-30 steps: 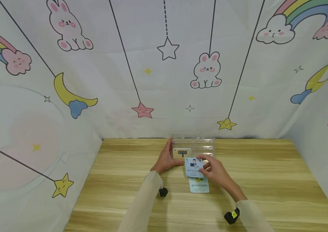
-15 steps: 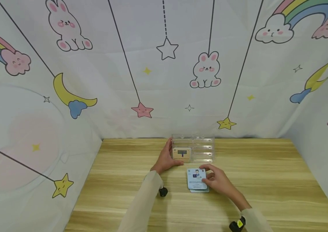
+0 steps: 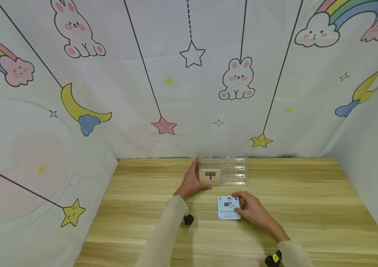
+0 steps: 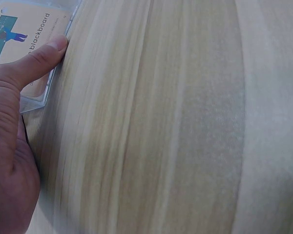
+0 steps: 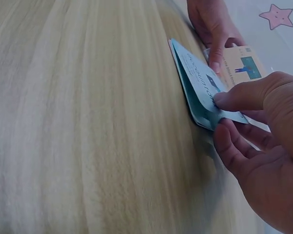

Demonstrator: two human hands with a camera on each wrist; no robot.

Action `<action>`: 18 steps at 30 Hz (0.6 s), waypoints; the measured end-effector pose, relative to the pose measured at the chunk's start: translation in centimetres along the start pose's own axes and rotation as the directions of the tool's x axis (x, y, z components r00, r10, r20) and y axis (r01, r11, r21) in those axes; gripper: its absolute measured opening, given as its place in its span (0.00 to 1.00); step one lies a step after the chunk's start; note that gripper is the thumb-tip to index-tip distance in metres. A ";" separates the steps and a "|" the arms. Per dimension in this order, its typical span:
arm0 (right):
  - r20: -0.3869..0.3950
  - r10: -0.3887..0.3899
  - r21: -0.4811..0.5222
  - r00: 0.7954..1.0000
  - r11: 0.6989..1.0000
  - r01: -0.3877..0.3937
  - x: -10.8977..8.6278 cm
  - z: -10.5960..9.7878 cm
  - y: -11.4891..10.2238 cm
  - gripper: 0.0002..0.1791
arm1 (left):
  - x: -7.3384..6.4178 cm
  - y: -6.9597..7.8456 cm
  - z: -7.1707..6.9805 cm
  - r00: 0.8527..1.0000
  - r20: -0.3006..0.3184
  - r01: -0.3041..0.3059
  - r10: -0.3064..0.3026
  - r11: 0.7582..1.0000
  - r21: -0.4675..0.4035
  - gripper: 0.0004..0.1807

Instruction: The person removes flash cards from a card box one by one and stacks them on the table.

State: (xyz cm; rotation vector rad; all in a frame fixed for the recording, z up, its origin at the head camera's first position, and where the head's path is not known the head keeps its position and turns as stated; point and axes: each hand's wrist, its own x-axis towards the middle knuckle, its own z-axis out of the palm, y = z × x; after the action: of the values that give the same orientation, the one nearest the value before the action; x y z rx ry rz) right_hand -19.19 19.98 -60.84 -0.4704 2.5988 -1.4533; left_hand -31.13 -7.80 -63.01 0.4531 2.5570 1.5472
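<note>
A clear plastic box (image 3: 234,171) with compartments stands at the back of the table. In its front left compartment lies an orange card (image 3: 210,178) with a blackboard picture. My left hand (image 3: 190,182) grips the box's left front corner, the thumb along its front edge in the left wrist view. In front of the box, my right hand (image 3: 253,209) pinches a light blue "accountant" card (image 3: 228,207) by its right side. That card lies over other cards (image 5: 189,105), its edge slightly lifted from them in the right wrist view. The lower cards are mostly hidden.
The wood-grain table (image 3: 309,200) stretches to both sides. A white curtain (image 3: 135,85) printed with rabbits, stars and rainbows hangs right behind the box and along both sides.
My right hand has moved the accountant card down and toward me, away from the box, onto the pineapple card, which it now covers. My left hand has stayed on the box.
</note>
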 end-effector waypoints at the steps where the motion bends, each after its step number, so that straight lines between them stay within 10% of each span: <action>1: -0.006 -0.013 -0.024 1.000 1.000 0.012 0.0 0.1 0.1 0.26 | 0.0 0.0 0.0 1.000 -0.001 0.002 -0.002 1.000 -0.006 0.75; 18: 0.013 0.012 -0.185 1.000 0.983 -0.010 0.5 0.7 0.5 0.25 | 0.1 -0.2 -0.1 1.000 0.005 0.005 -0.005 1.000 0.021 0.75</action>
State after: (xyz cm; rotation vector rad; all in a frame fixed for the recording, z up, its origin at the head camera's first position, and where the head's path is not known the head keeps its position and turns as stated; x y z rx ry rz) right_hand -19.62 19.49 -61.60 -0.4839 2.7341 -1.2052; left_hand -31.33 -7.95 -63.14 0.4514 2.5704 1.5173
